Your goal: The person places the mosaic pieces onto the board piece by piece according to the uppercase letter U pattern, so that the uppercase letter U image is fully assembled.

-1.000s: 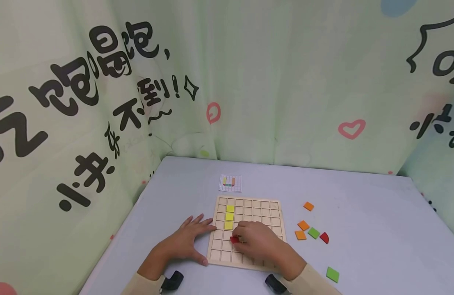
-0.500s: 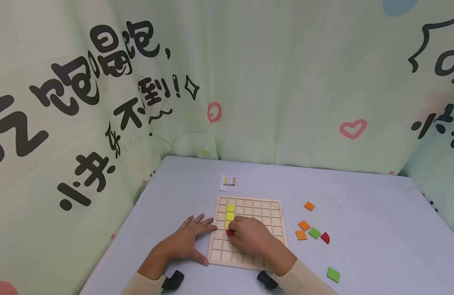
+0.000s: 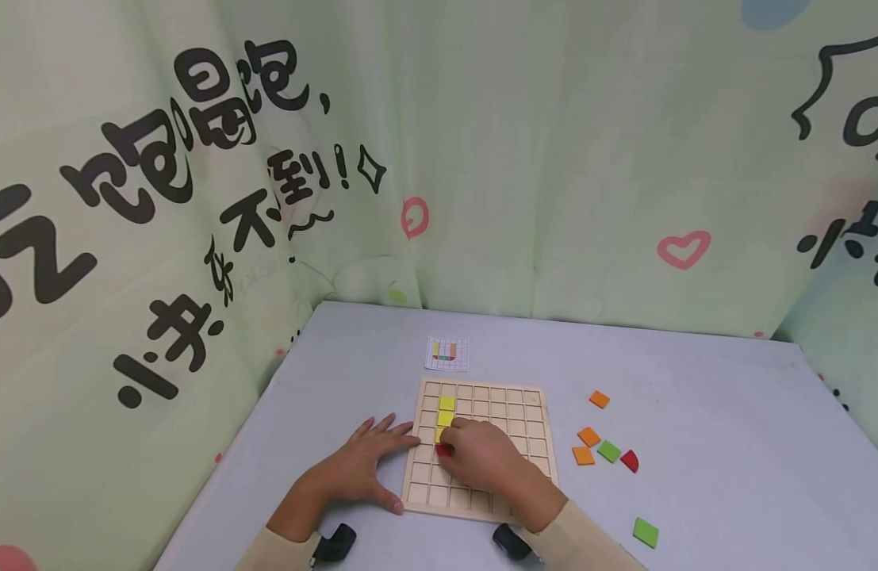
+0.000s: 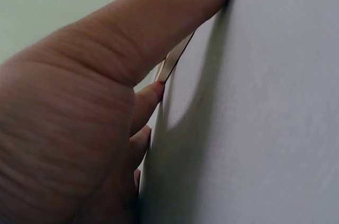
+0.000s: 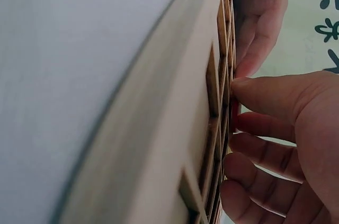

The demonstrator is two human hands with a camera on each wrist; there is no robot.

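Note:
A wooden grid board lies on the white table. Yellow square tiles stand in a column in its cells, the lowest partly covered by fingers. My right hand reaches over the board and pinches a red tile at the cell just below the yellow column. In the right wrist view the thumb and index finger hold the red tile against the grid; its outline is mostly hidden. My left hand is spread at the board's left side, thumb and fingertips touching the edge.
Orange square tiles, a green tile and a red quarter-circle tile lie right of the board. Another green tile lies nearer the front. A pattern card with a U shape lies behind the board. Curtains surround the table.
My right hand has moved left and slightly away from me with the red tile, up to the lowest yellow tile. In the last half second it has barely shifted. The left hand stays put.

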